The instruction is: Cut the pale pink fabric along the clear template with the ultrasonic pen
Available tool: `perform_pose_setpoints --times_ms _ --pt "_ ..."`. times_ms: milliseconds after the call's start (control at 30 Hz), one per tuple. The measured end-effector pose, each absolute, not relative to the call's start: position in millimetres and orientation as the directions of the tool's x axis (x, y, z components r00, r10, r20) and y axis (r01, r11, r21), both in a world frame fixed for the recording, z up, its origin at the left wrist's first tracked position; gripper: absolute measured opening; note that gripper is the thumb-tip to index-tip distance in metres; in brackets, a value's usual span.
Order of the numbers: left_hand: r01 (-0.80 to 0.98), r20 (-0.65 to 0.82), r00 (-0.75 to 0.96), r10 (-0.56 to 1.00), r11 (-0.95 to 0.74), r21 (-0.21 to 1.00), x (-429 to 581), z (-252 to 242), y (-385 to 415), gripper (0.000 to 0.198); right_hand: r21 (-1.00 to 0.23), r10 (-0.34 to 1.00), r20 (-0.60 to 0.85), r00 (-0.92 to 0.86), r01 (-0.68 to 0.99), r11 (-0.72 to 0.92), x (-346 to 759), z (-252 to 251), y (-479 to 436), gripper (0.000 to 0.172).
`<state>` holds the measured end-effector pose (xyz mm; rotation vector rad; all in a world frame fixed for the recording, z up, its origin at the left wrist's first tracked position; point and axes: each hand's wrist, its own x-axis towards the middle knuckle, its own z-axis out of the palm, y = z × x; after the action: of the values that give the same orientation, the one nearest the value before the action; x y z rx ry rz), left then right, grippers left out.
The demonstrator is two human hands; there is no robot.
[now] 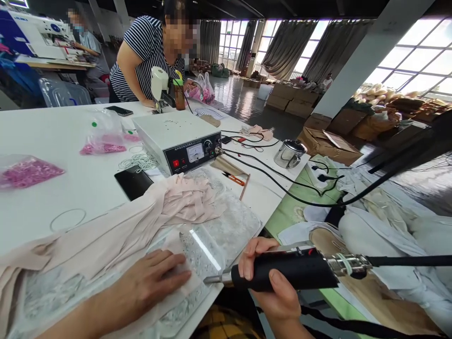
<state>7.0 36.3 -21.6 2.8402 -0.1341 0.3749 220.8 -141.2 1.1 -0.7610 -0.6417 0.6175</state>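
On the near side of the white control box [160,125], the left hand [143,285] lies spread on a pale pink fabric piece [193,283] over a mottled board [240,217], holding it down without grasping. Nearer the wearer and to the right of the box, the right hand [282,297] is closed around a black handheld tool [300,270], its metal tip [213,279] just beside the fabric piece. Directly before the box lie heaped pink strips [187,200], with a dark phone [132,182] near its left front and orange snips [233,178] to its right.

Matt cloth [148,214], shiny metal tip [213,279]
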Motion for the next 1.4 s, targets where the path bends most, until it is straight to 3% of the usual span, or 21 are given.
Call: perform_pose_setpoints --times_ms 400,767,900,1067,1400 --pt "-0.209 0.327 0.937 -0.121 -0.946 0.248 11 -22 36 0.044 -0.814 0.726 0.26 0.637 -0.261 0.519 217 2 -143 0.021" --pt "-0.356 0.301 0.901 -0.311 -0.928 0.106 27 7 34 0.041 -0.848 0.723 0.287 0.628 -0.185 0.497 216 0 -146 0.02" --pt "-0.397 0.263 0.896 -0.357 -0.911 0.115 30 11 36 0.041 -0.844 0.7 0.284 0.656 -0.175 0.507 213 7 -144 0.019" --pt "-0.373 0.216 0.914 -0.342 -0.92 0.123 31 11 36 0.043 -0.852 0.705 0.277 0.653 -0.171 0.494 211 10 -143 0.019" --pt "-0.371 0.286 0.902 -0.324 -0.92 0.127 29 7 33 0.036 -0.854 0.704 0.295 0.646 -0.152 0.497 211 11 -144 0.019"
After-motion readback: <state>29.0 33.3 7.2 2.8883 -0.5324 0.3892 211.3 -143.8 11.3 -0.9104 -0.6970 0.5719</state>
